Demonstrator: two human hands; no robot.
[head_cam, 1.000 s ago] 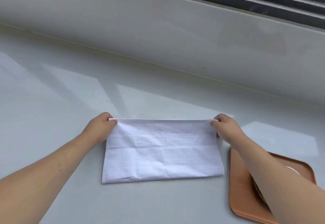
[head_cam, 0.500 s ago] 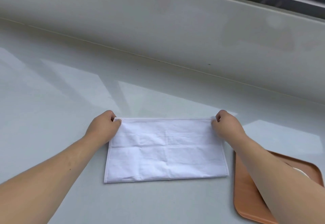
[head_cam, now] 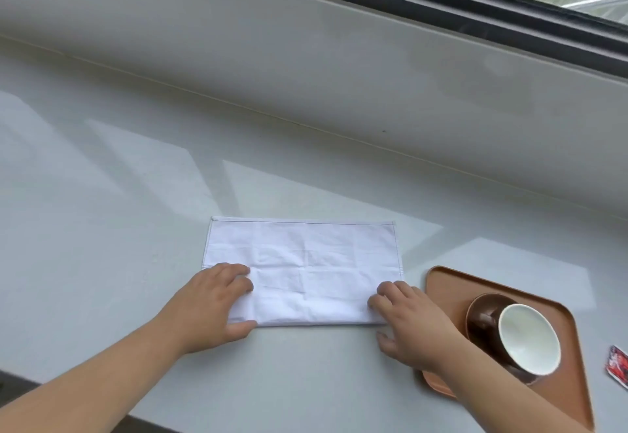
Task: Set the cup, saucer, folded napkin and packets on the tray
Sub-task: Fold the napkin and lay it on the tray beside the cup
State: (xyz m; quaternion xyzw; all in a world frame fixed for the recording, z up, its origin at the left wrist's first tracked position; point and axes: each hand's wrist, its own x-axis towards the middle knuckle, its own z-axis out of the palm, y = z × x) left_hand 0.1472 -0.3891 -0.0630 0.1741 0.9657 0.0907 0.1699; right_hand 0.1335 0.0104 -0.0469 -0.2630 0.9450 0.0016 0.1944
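Observation:
A white napkin, folded into a long rectangle, lies flat on the pale counter. My left hand is at its near left corner, fingers on top and thumb at the near edge. My right hand holds the near right corner the same way. Right of the napkin sits an orange-brown tray. On it stands a dark brown saucer bearing a cup, brown outside and white inside. My right forearm crosses the tray's near left part. A red packet lies on the counter beyond the tray's right side.
A low grey wall under a dark window frame runs along the back of the counter. The counter's front edge cuts across the lower left. Bare counter stretches left of and behind the napkin.
Both hands let go of the napkin's far corners and came back to its near corners. The napkin stayed flat. The view shifted, bringing the cup, saucer and packet into sight.

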